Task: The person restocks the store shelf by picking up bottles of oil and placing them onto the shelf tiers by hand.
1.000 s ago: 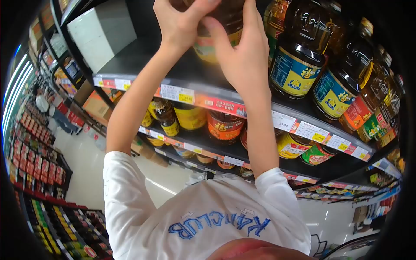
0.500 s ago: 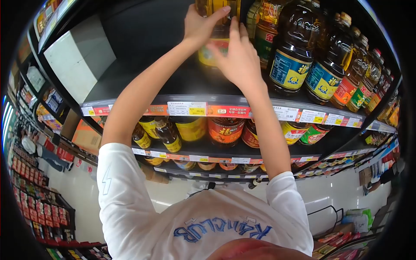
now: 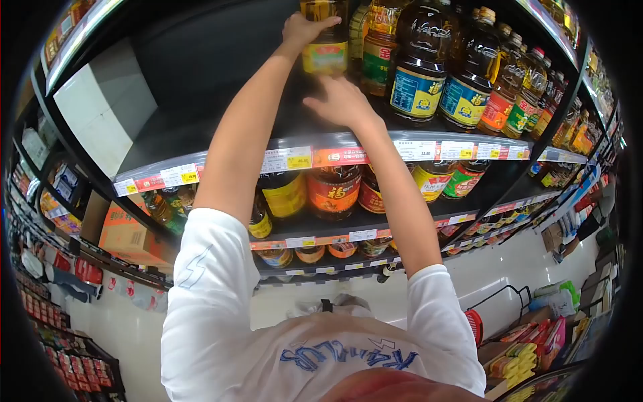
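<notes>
At top centre, the left hand (image 3: 305, 31) clasps a glossy transparent bottle (image 3: 325, 57); the right hand (image 3: 343, 105), fingers spread, holding nothing, has slid toward its base.

Orange carton (image 3: 131, 233) below white block (image 3: 100, 110)

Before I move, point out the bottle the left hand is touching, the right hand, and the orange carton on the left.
Bottle (image 3: 325, 57): head view, on its label.
Right hand (image 3: 344, 104): head view, back of the hand.
Orange carton (image 3: 128, 233): head view, printed side.

Glossy pale flr (image 3: 134, 338), blk metal shelving (image 3: 201, 117).
</notes>
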